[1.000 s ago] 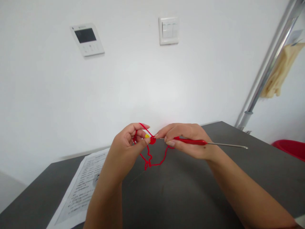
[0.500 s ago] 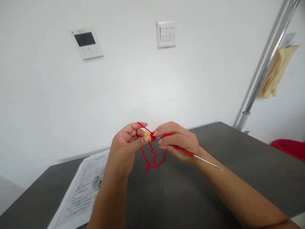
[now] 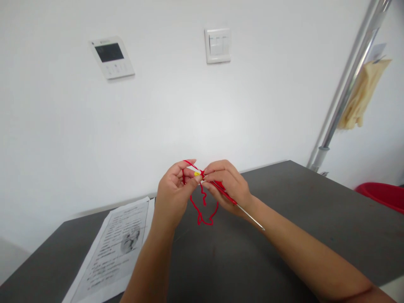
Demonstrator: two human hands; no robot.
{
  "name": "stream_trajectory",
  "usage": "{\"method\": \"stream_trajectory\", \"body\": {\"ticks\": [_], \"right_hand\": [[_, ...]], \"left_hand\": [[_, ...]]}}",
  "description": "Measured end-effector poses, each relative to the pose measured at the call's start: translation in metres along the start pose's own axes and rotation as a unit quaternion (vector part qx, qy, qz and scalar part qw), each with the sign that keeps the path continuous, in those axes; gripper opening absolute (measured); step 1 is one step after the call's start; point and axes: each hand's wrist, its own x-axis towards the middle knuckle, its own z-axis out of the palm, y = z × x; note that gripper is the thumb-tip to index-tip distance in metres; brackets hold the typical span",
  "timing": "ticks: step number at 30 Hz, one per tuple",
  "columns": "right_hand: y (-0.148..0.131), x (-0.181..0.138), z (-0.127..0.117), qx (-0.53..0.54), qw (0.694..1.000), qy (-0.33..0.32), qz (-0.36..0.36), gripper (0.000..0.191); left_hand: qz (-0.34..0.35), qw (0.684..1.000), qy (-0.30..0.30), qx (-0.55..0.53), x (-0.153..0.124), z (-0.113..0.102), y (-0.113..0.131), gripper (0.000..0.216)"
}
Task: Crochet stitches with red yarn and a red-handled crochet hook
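Note:
My left hand (image 3: 175,191) is raised above the dark table (image 3: 240,256), pinching a small red crochet piece with a yellow marker (image 3: 197,173); red yarn (image 3: 204,209) runs over its forefinger and hangs in a loop below. My right hand (image 3: 227,185) is closed on a red-handled crochet hook (image 3: 232,199), its metal end sticking out back toward my wrist and its tip at the red piece. Both hands touch at the fingertips.
A printed sheet of paper (image 3: 116,248) lies on the table at the left. A red bowl-like object (image 3: 383,194) sits at the right edge. A metal pole (image 3: 344,88) with a beige glove (image 3: 360,101) stands at the right. The white wall carries a switch (image 3: 217,45) and an intercom panel (image 3: 110,57).
My right hand has turned the hook from nearly level to pointing down toward my wrist and closed in on my left hand. The hanging yarn loop has drawn shorter.

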Motion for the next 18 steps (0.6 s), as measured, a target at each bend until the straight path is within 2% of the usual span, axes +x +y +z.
{"method": "stream_trajectory", "body": {"ticks": [5, 8, 13, 18], "right_hand": [[-0.005, 0.011, -0.010, -0.004, 0.999, -0.030, -0.022, 0.015], [-0.008, 0.015, -0.016, -0.005, 0.998, -0.060, -0.007, 0.012], [-0.016, 0.021, -0.029, 0.019, 0.988, -0.120, 0.099, 0.005], [-0.018, 0.030, -0.044, 0.034, 0.955, -0.177, 0.235, 0.010]], "left_hand": [[0.012, 0.997, -0.014, 0.079, 0.001, -0.007, 0.003, 0.039], [0.035, 0.991, -0.011, 0.131, 0.003, -0.012, 0.002, 0.038], [0.097, 0.960, 0.027, 0.260, 0.006, -0.018, -0.002, 0.032], [0.147, 0.930, 0.010, 0.337, 0.006, -0.012, -0.006, 0.029]]}}
